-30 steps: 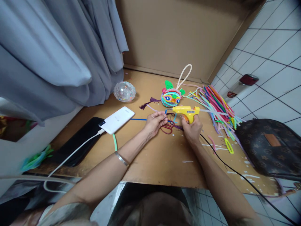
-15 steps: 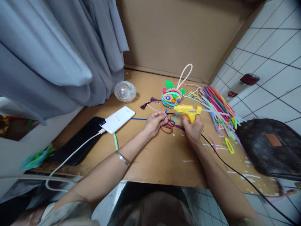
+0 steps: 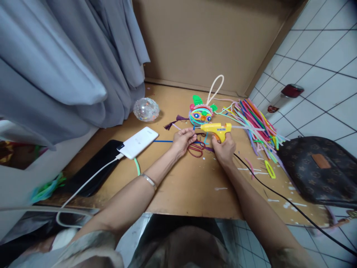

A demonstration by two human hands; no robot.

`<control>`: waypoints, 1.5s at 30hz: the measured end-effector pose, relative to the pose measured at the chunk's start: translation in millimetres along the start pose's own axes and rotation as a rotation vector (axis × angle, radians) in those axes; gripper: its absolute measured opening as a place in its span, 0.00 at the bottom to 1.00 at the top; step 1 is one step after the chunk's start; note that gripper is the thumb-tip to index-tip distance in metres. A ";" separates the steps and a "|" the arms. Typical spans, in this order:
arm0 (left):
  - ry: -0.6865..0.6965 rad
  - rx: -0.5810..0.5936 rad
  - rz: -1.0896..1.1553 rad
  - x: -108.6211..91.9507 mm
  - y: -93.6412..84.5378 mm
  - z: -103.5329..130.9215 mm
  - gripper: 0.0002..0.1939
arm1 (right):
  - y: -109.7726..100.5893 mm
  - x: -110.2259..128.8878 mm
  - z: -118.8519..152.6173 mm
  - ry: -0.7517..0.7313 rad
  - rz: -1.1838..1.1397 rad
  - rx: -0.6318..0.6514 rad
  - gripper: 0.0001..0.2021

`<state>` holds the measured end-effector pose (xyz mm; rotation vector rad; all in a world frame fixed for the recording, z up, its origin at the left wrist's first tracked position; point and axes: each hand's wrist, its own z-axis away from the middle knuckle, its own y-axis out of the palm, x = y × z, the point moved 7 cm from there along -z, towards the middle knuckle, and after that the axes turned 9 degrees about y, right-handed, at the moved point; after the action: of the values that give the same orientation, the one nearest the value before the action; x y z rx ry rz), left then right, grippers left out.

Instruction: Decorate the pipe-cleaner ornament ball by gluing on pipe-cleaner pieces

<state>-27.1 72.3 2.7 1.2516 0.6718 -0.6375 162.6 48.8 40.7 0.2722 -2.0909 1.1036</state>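
My right hand is wrapped round the handle of a yellow glue gun, whose nozzle points left. In a pinch, the fingertips of my left hand hold a short blue strip upright, right by the nozzle; whether the two touch I cannot tell. Beside my left fingers lies a looped dark red cord. Just behind the glue gun sits a colourful round ornament with eyes, green ears and a white loop handle. A purple tassel lies to its left.
A clear ball stands at the back left. Nearer are a white power bank with a cable and a black object. Coloured pipe cleaners, a yellow clip and a brown bag lie right. A black cord trails from the gun.
The glue gun's nozzle has come closer to the blue strip between my left fingers. The whole view has shifted slightly.
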 end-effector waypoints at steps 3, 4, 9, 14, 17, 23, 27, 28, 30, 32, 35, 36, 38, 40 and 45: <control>-0.012 0.007 0.004 4.9 9.5 -3.1 0.10 | -1.2 0.3 -1.9 0.029 -0.004 0.001 0.18; -0.022 0.001 0.003 6.6 12.2 -3.9 0.10 | -2.4 -1.1 -3.3 0.050 -0.001 -0.006 0.18; -0.010 -0.004 0.010 7.0 22.5 -7.7 0.09 | -7.8 -5.8 -7.2 0.072 -0.013 -0.024 0.19; 0.026 0.017 -0.012 5.9 18.3 -8.1 0.11 | -6.1 -7.2 -4.7 0.071 -0.004 -0.022 0.18; 0.049 0.038 0.007 4.0 15.2 -6.3 0.09 | -3.4 -5.5 -3.2 0.062 0.008 -0.009 0.18; 0.035 0.099 -0.001 7.4 17.0 -1.4 0.08 | -5.6 -7.3 -6.7 0.087 -0.001 -0.016 0.16; 0.020 0.073 -0.007 11.3 14.9 -0.8 0.10 | -9.7 -10.6 -7.6 0.098 -0.033 -0.045 0.15; 0.018 0.067 -0.003 11.5 14.5 -0.7 0.10 | -9.5 -10.0 -6.6 0.088 -0.031 -0.043 0.15; 0.012 0.062 0.004 11.2 14.2 -0.1 0.10 | -8.6 -7.3 -3.9 0.060 -0.011 -0.033 0.15; 0.009 0.065 0.001 10.6 14.6 0.9 0.10 | -8.1 -5.2 -1.9 0.044 0.007 -0.029 0.14; 0.004 0.068 -0.004 10.2 14.7 2.1 0.09 | -10.3 -6.2 -1.9 0.061 -0.008 -0.041 0.14; 0.002 0.066 -0.002 10.2 14.5 2.2 0.08 | -11.1 -6.9 -2.1 0.066 -0.017 -0.045 0.15; 0.000 0.059 0.008 9.9 14.0 1.9 0.09 | -11.3 -6.7 -1.8 0.056 -0.026 -0.041 0.15; -0.001 0.053 0.014 9.3 13.5 1.3 0.10 | -10.0 -5.6 -0.7 0.035 -0.011 -0.029 0.16; -0.016 0.056 0.028 8.7 13.8 1.1 0.10 | -9.6 -7.2 -0.1 0.038 0.000 -0.048 0.15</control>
<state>-11.0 73.4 5.0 1.3044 0.6260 -0.6460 172.4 42.0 41.7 0.2260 -2.0805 1.0489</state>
